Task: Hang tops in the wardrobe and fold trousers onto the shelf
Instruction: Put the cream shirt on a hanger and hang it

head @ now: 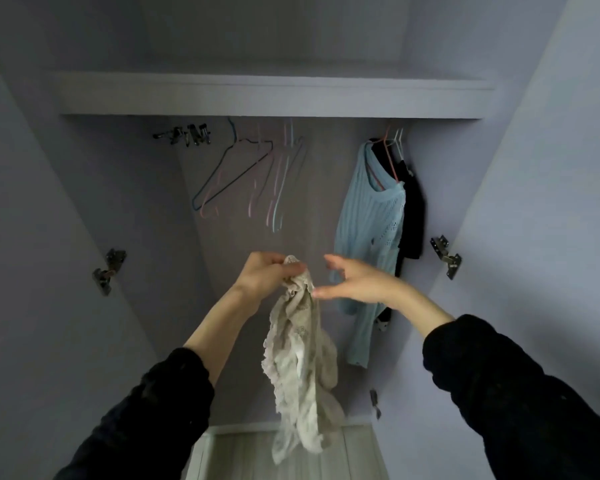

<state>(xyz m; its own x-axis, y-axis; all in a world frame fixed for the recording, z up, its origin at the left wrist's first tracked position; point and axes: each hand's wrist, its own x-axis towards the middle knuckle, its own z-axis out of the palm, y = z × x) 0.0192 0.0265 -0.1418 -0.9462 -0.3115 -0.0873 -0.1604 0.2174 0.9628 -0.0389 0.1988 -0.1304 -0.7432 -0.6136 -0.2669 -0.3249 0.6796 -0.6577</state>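
Here, going from the left, a cluster of empty hangers (246, 174) dangles under the shelf (271, 95), blurred and tilted, with open room on the rail between them and the clothes further right. Below, the left hand (264, 277) has its fingers (286, 270) clenched round the bunched top edge of a pale lacy top (302, 368), which hangs limp in mid-air in front of the wardrobe; probably it is held high so the cloth falls straight and an opening can be found. Just beside it the right hand (355, 280) is spread and relaxed, grasping nothing, its thumb tip near or touching the cloth, likely reaching for a second hold. Further right, a light blue top (371, 230) already hangs, with a dark garment (413, 209) behind it near the side wall.
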